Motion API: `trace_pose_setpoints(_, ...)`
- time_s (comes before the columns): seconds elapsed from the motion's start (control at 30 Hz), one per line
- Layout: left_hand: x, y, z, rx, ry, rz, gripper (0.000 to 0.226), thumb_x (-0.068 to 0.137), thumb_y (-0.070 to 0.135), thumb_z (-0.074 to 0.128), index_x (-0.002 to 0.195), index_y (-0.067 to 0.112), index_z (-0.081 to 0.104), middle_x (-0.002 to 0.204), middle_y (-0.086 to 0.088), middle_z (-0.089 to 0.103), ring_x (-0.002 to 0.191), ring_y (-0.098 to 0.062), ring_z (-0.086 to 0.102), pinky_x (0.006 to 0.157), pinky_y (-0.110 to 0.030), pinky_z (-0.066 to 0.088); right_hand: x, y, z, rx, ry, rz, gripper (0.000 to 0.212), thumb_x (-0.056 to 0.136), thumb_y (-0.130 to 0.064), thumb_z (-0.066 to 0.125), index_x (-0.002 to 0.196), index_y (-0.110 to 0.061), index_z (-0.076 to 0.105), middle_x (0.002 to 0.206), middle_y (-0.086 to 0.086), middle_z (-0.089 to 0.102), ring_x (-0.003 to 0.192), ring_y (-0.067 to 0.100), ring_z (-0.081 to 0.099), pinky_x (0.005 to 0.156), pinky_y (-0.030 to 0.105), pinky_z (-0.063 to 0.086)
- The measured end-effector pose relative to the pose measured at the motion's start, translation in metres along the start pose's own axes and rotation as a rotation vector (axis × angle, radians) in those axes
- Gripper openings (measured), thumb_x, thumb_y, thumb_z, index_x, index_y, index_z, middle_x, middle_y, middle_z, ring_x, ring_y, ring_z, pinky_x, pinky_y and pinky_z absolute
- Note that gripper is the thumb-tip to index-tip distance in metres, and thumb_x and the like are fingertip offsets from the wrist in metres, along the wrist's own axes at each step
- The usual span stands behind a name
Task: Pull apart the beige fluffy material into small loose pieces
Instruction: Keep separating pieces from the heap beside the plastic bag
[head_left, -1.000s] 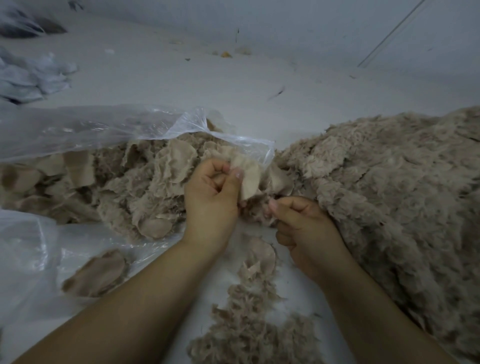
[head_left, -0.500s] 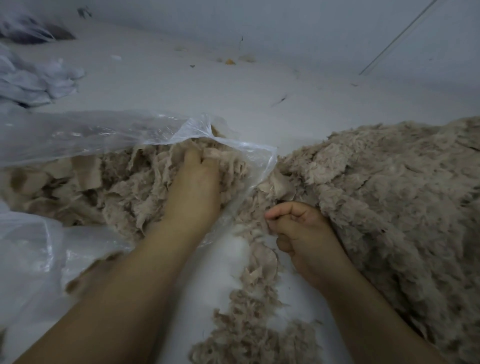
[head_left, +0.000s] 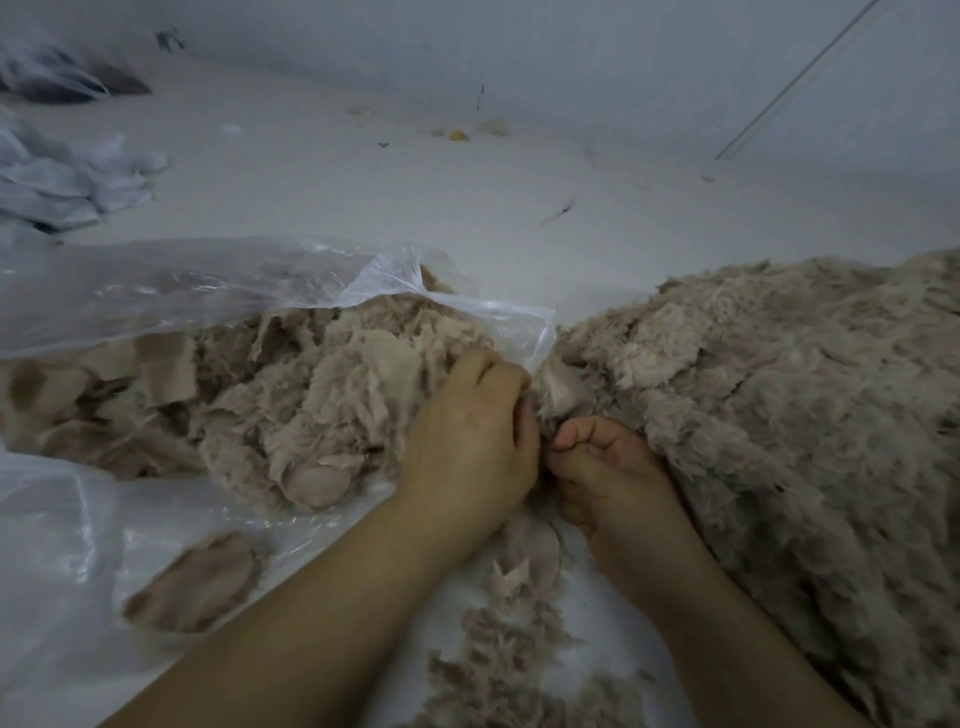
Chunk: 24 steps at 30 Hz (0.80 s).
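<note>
Far left: crumpled white plastic on the pale floor. Left: clear plastic bag lying on its side, mouth facing right, packed with beige fluffy material in flat torn slabs. Stuffing's long axis runs left-right along the bag. One loose beige piece sits on the bag film, near left.

Centre: left hand is at the bag mouth, fingers curled down over a beige scrap (fingertips hidden, so grip detail unclear). Right hand is touching it, fingers curled into a fist pinching the same tuft at the thumb.

Near centre: a trail of small torn pieces runs from the hands toward the near edge.

Right: big fluffy heap, fibres loose, long axis running near-far along the right side.

Versus 0.5 s ago: left hand has pulled back out of the bag stuffing and closed in on the right hand; right hand has barely shifted.
</note>
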<state>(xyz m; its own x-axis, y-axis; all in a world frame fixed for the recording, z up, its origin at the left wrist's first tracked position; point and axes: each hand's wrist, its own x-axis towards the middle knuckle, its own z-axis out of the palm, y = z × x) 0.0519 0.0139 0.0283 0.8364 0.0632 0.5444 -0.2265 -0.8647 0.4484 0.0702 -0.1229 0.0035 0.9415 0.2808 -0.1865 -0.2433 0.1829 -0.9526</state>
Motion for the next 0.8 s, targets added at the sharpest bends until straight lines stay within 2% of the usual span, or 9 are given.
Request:
trace_pose_setpoints(0.07,-0.003,0.003,0.007,-0.114,-0.08,-0.032,0.015,0.088,0.012,0.063,0.102,0.005,0.062,0.1,-0.01,0.06,0.086,-0.024,0.057,0.072,-0.04,0.049,-0.001,0.0,0.001,0.016,0.011,-0.005,0.027,0.089,0.01,0.047,0.076,-0.012,0.054,0.047,-0.005,0.045,0.039,0.003,0.036,0.037,0.015,0.031)
trace_pose_setpoints(0.17,-0.006,0.002,0.017,-0.182,-0.156,-0.031,0.018,0.091,0.009,0.058,0.108,0.004,0.061,0.104,-0.011,0.06,0.092,-0.024,0.056,0.08,-0.036,0.045,-0.002,0.0,0.002,0.051,0.041,-0.009,0.029,0.087,0.013,0.042,0.076,-0.012,0.052,0.049,-0.003,0.042,0.039,0.003,0.037,0.037,0.014,0.032)
trace_pose_setpoints(0.27,-0.005,-0.002,0.014,-0.216,-0.083,-0.013,0.014,0.086,-0.002,0.059,0.099,0.001,0.063,0.102,-0.01,0.055,0.085,-0.017,0.052,0.074,-0.023,0.042,-0.003,-0.001,0.002,0.061,0.033,-0.008,0.027,0.09,0.01,0.045,0.078,-0.013,0.051,0.049,-0.004,0.04,0.04,0.003,0.033,0.037,0.015,0.03)
trace_pose_setpoints(0.37,-0.003,-0.014,0.005,-0.211,0.001,-0.018,0.013,0.08,-0.006,0.059,0.087,0.003,0.066,0.091,-0.005,0.057,0.078,-0.01,0.05,0.069,-0.016,0.042,-0.003,-0.001,0.002,0.056,0.049,-0.012,0.026,0.091,0.009,0.046,0.079,-0.013,0.052,0.05,-0.004,0.038,0.04,0.004,0.028,0.036,0.016,0.026)
trace_pose_setpoints(0.47,-0.001,-0.032,-0.006,-0.115,0.034,-0.11,0.012,0.08,-0.003,0.061,0.084,0.005,0.069,0.083,-0.004,0.064,0.076,-0.018,0.058,0.068,-0.032,0.049,-0.003,0.0,0.001,0.024,0.066,-0.009,0.027,0.091,0.007,0.049,0.077,-0.015,0.054,0.049,-0.005,0.035,0.04,0.004,0.024,0.036,0.017,0.024)
trace_pose_setpoints(0.57,0.004,-0.048,-0.014,-0.009,0.091,-0.152,0.012,0.084,0.003,0.058,0.084,0.007,0.07,0.082,-0.004,0.064,0.076,-0.02,0.057,0.068,-0.03,0.044,-0.002,0.0,0.001,0.013,0.068,-0.014,0.03,0.092,0.008,0.048,0.075,-0.015,0.056,0.049,-0.005,0.036,0.039,0.004,0.024,0.036,0.017,0.025)
trace_pose_setpoints(0.67,0.005,-0.052,-0.009,0.132,-0.061,-0.078,0.012,0.083,0.004,0.055,0.084,0.002,0.067,0.082,-0.012,0.063,0.082,-0.029,0.054,0.072,-0.039,0.046,-0.002,0.001,0.0,0.0,0.059,-0.013,0.027,0.092,0.008,0.05,0.076,-0.014,0.056,0.048,-0.006,0.036,0.039,0.004,0.025,0.035,0.017,0.025)
trace_pose_setpoints(0.73,0.003,-0.053,-0.003,0.237,-0.168,-0.063,0.013,0.079,0.002,0.058,0.089,0.003,0.066,0.092,-0.014,0.064,0.091,-0.033,0.052,0.075,-0.04,0.046,-0.003,0.001,0.0,0.0,0.05,-0.017,0.026,0.092,0.007,0.05,0.077,-0.013,0.055,0.048,-0.006,0.036,0.039,0.004,0.024,0.035,0.017,0.025)
trace_pose_setpoints(0.8,0.003,-0.056,-0.002,0.268,-0.201,-0.06,0.019,0.079,0.007,0.06,0.097,0.005,0.066,0.101,-0.014,0.064,0.099,-0.034,0.052,0.079,-0.041,0.048,-0.003,0.001,0.0,-0.003,0.04,-0.021,0.026,0.092,0.007,0.051,0.076,-0.013,0.055,0.048,-0.006,0.036,0.039,0.005,0.024,0.036,0.017,0.025)
